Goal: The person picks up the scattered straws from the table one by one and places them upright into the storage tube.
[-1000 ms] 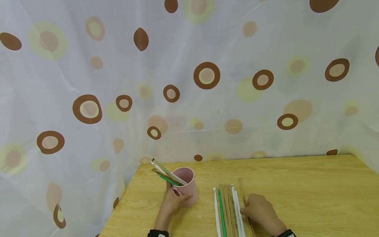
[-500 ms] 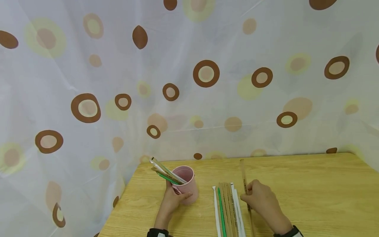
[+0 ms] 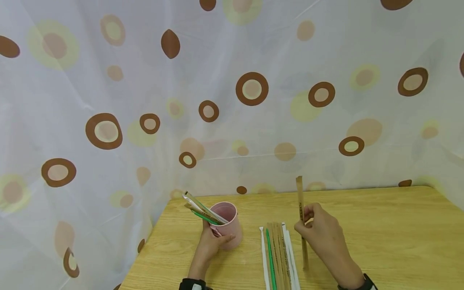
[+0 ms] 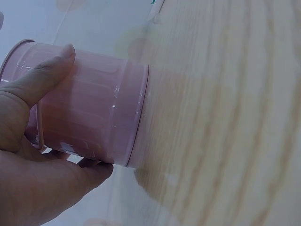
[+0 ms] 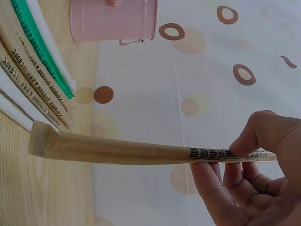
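The right hand [image 3: 320, 233] has lifted the pinched brown-wrapped straw [image 3: 301, 219] upright toward 12 o'clock; the left hand [image 3: 210, 245] still grips the pink cup [image 3: 228, 227].

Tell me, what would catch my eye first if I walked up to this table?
Probably the right hand, pinching a long brown paper-wrapped stick and holding it nearly upright above the light wooden table. To its left, the left hand grips a round pink cup with a few wrapped sticks leaning out of it. Between the hands, a neat row of brown, white and green wrapped sticks lies flat.
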`<state>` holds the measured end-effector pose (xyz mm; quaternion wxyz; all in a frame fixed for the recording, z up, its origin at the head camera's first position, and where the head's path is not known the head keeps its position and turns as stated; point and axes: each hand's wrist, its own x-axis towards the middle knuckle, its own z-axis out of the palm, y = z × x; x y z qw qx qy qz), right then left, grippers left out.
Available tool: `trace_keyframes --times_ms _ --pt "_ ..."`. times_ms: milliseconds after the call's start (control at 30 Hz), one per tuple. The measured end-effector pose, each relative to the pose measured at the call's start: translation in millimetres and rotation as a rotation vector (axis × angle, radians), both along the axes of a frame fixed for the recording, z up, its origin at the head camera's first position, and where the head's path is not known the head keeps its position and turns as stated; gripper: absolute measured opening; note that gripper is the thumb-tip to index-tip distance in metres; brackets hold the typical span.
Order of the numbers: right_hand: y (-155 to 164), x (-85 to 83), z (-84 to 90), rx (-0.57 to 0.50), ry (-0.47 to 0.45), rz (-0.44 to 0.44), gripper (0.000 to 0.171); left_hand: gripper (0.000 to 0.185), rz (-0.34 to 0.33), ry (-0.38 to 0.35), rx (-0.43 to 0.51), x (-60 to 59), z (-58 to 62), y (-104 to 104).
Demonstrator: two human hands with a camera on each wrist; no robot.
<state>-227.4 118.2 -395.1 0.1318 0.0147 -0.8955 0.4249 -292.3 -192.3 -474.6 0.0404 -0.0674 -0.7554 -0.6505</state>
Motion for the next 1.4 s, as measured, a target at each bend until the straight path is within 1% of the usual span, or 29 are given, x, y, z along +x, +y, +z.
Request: trace_keyframes --times_ms 133,333,400,467,600,800,933,1100,1200,1333,1400 --pt "-4 3.4 5.8 -0.031 0.090 -0.028 0.023 0.110 0.006 -0.001 0.000 -0.3 1.3 -1" --pt "-12 5.4 10.1 -0.070 0.298 -0.069 0.019 0.112 0.020 0.000 -0.017 -2.2 3.5 -2" --pt "-13 5.9 10.6 -0.084 0.343 -0.077 0.019 0.113 0.021 0.002 -0.017 -2.2 4.8 -2" --pt "-14 6.1 11.0 -0.090 0.365 -0.082 0.019 0.112 0.021 0.008 -0.018 -2.4 5.6 -2" --pt "-15 6.6 11.2 -0.099 0.364 -0.085 0.020 0.112 0.023 0.010 -0.023 -2.3 6.1 -2" --pt "-20 6.6 8.0 -0.130 0.377 -0.069 0.021 0.111 0.030 0.002 -0.032 -1.8 2.7 -7" --pt "-26 4.5 4.3 -0.149 0.436 -0.036 0.023 0.111 0.033 0.007 -0.034 -2.6 0.8 -9" --pt "-39 3.1 -2.7 -0.179 0.529 0.050 0.027 0.109 0.042 0.025 -0.050 -2.7 -1.2 -9" --pt "-46 5.4 -7.2 -0.173 0.591 0.090 0.031 0.108 0.031 0.036 -0.057 -1.6 -3.6 -7" --pt "-54 7.5 -8.9 -0.208 0.663 0.152 0.037 0.108 0.016 0.013 -0.057 -0.8 -5.0 -3" --pt "-59 3.8 -5.8 -0.227 0.703 0.201 0.039 0.107 0.018 0.013 -0.064 -2.0 -1.9 -2"
